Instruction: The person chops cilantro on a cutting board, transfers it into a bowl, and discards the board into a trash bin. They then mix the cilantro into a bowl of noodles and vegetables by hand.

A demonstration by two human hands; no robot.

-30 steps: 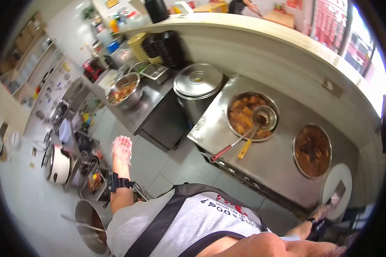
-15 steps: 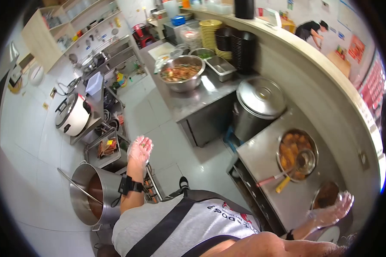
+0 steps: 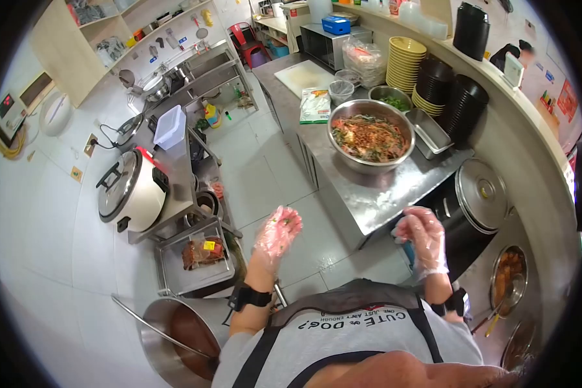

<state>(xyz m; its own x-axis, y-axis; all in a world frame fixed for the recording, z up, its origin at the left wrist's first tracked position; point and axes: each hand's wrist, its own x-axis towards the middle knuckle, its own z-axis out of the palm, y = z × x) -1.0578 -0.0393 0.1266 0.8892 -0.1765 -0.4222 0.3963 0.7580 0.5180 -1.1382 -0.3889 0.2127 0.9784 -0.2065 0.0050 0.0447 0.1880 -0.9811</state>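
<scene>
Bowl (image 3: 368, 167) of food (image 3: 372, 137), on bench (image 3: 371, 202) | likely heavy, stiff, slick; best held level, opposite rims | left grip (image 3: 278, 234): released, empty | right grip (image 3: 427, 240): curled, contents unclear

Clear, crinkled plastic sheathes left hand (image 3: 278, 234) and right hand (image 3: 425, 238); bowl (image 3: 362, 164) and counter (image 3: 376, 204) are glossy metal.

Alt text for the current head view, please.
A person's left hand and right hand, in clear gloves, reach out near a steel counter bearing a metal bowl of mixed food; a white cooker stands farther left.
</scene>
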